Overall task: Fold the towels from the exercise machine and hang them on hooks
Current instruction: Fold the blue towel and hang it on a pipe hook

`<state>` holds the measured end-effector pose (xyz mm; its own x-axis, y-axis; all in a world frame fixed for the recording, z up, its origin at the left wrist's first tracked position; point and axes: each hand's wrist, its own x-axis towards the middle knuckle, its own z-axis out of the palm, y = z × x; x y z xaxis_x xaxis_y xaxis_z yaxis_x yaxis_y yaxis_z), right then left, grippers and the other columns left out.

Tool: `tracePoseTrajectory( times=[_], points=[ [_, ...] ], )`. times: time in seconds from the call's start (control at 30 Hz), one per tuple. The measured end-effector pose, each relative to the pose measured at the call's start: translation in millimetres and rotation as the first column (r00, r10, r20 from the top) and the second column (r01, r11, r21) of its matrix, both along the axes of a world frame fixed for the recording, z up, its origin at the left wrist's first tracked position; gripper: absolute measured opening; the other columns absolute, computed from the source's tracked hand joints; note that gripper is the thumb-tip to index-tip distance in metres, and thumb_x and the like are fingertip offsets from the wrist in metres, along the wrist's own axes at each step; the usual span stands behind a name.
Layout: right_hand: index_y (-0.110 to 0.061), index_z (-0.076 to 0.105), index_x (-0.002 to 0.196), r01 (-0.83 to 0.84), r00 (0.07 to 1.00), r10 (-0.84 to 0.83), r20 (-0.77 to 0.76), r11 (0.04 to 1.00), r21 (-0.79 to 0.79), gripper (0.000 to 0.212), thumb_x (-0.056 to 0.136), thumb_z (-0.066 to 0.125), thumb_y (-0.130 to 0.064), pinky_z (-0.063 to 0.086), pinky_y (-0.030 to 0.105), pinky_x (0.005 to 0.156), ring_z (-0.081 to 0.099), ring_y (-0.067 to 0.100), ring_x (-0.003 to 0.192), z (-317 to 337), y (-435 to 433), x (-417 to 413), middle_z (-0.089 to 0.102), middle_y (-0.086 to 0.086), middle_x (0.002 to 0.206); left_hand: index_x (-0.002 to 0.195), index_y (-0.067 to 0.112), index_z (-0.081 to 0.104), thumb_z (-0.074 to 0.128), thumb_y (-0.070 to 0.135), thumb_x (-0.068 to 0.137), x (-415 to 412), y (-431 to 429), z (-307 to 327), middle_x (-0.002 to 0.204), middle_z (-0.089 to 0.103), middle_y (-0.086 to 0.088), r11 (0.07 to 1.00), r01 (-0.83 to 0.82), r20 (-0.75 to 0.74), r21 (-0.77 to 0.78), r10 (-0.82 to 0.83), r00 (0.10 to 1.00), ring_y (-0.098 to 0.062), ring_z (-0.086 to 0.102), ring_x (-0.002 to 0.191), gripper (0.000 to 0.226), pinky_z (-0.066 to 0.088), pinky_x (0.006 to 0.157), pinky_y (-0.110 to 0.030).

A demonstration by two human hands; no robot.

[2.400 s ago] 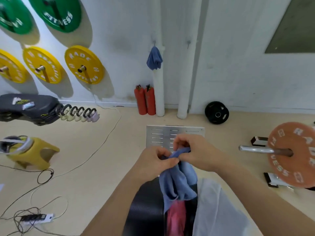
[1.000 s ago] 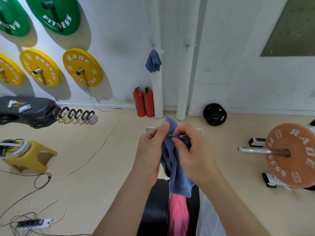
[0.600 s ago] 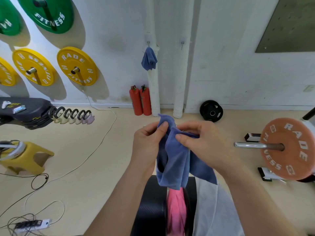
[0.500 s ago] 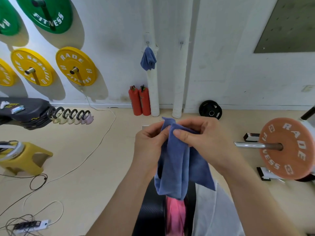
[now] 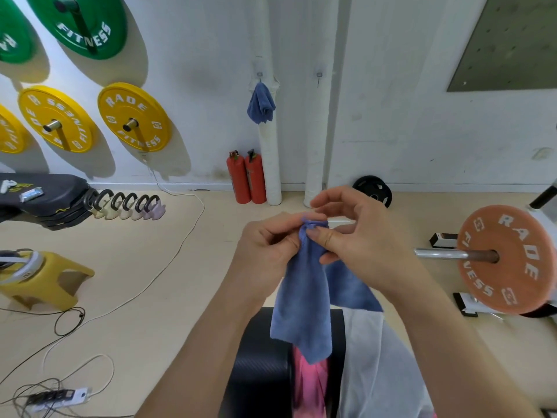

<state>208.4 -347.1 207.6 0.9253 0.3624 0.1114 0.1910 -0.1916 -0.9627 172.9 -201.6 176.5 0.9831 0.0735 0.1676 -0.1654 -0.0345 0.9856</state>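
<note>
I hold a blue towel (image 5: 304,300) in front of me, bunched at its top and hanging down in folds. My left hand (image 5: 265,248) pinches its top corner from the left. My right hand (image 5: 358,236) pinches the same corner with thumb and forefinger, its other fingers spread. Below it, a pink towel (image 5: 310,384) and a white towel (image 5: 376,366) lie on the black padded bench (image 5: 259,366). Another blue towel (image 5: 261,105) hangs from the left wall hook (image 5: 259,75). The right wall hook (image 5: 319,76) is bare.
Yellow weight plates (image 5: 134,117) and green weight plates (image 5: 86,22) hang on the wall at left. Two red extinguishers (image 5: 246,179) stand by white pipes (image 5: 269,164). An orange plate on a barbell (image 5: 506,257) is at right. Cables and a power strip (image 5: 57,396) lie on the floor at left.
My hands have gathered the blue towel's top into a tighter bunch, and my right fingers have spread. The towel hangs narrower and longer than a second ago.
</note>
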Motion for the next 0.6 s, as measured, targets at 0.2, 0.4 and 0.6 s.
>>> tracePoseTrajectory(
  times=[0.2,0.4,0.6],
  points=[
    [-0.031,0.07,0.08,0.035,0.991,-0.033,0.127,0.999,-0.012,0.022,0.086,0.069,-0.01,0.055,0.021,0.056,0.069,0.01,0.061,0,-2,5,0.073,-0.006,0.074,0.105,0.022,0.068,0.056,-0.004,0.09,-3,-5,14,0.089,0.074,-0.002,0.995,-0.048,0.106,0.086,0.038,0.994,-0.013,0.071,0.086,0.033,0.054,0.075,-0.021],
    [-0.032,0.062,0.074,0.191,0.969,-0.201,0.146,0.978,0.079,0.029,0.09,0.062,-0.009,0.052,0.028,0.055,0.057,0.011,0.053,-6,-10,25,0.064,-0.013,0.063,0.068,0.039,0.068,0.059,0.013,0.069,-2,4,-24,0.063,0.067,0.012,0.898,-0.024,-0.153,0.439,0.101,0.983,-0.006,0.059,0.055,0.028,0.052,0.058,-0.03],
    [-0.027,0.06,0.081,0.347,0.926,-0.366,0.095,0.922,0.175,0.021,0.094,0.056,-0.011,0.049,0.019,0.052,0.056,0.001,0.056,-27,-27,55,0.06,-0.006,0.071,0.059,0.034,0.059,0.059,0.007,0.068,-7,56,-79,0.06,0.06,0.008,0.632,0.014,-0.353,0.775,0.414,0.839,-0.018,0.056,0.063,0.029,0.039,0.054,-0.022]
  ],
)
